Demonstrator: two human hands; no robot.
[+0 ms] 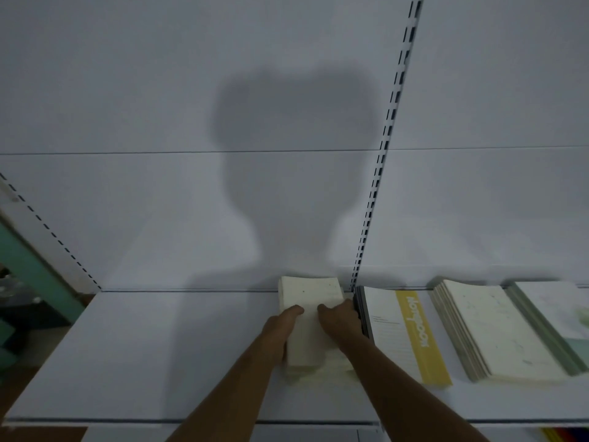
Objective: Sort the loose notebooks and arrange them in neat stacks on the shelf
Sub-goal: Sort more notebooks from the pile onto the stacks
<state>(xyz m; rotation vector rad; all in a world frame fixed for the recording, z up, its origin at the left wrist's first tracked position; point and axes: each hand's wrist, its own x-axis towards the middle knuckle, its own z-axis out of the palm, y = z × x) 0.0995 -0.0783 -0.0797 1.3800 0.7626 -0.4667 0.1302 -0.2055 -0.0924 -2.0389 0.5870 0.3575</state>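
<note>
White shelf (159,346): both hands' fingers (294,311) clasp cream notebooks (314,314); yellow-banded stack (404,336) beside.

Dim, bluish light from behind the camera throws the person's shadow (293,161) mid-frame onto the back panel (127,90). Soft focus throughout; edges bow, perhaps from the wide lens.

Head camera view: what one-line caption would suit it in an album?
Both hands, left hand and right hand, grip a cream paper notebook stack on a white metal shelf beside a yellow-banded notebook stack.
</note>
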